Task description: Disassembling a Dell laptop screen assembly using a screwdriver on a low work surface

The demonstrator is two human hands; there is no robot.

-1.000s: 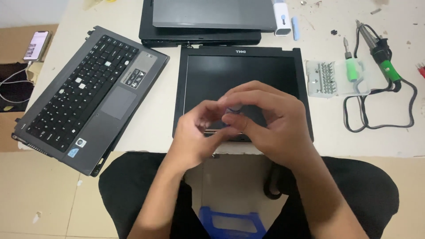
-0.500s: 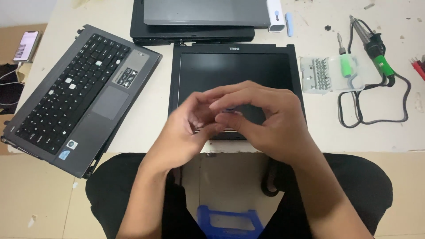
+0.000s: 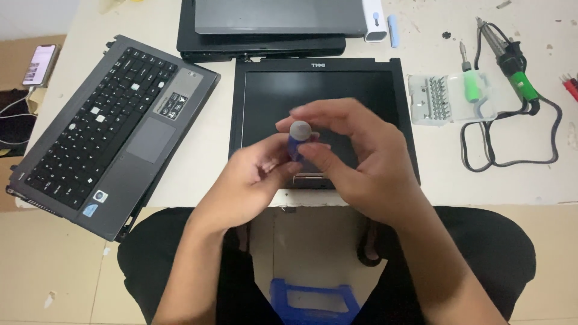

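Note:
A small blue tool with a grey round cap (image 3: 298, 136), likely a screwdriver handle, stands upright between both hands. My left hand (image 3: 250, 180) grips its lower part from the left. My right hand (image 3: 355, 159) curls around it from the right, fingers arched over the cap. Both hands hover above the near edge of a black laptop screen panel (image 3: 319, 84) that lies flat on the table. The tool's tip is hidden by the fingers.
A grey laptop base with keyboard (image 3: 108, 129) lies angled at left. Stacked laptops (image 3: 271, 24) sit at the back. A clear case of bits (image 3: 442, 99), a green-handled screwdriver (image 3: 471, 81), and a green soldering iron with cable (image 3: 515, 78) lie at right. A phone (image 3: 39, 63) rests far left.
The hands were clasped tightly together over the panel; now they have parted a little and the blue tool with its grey cap shows between them.

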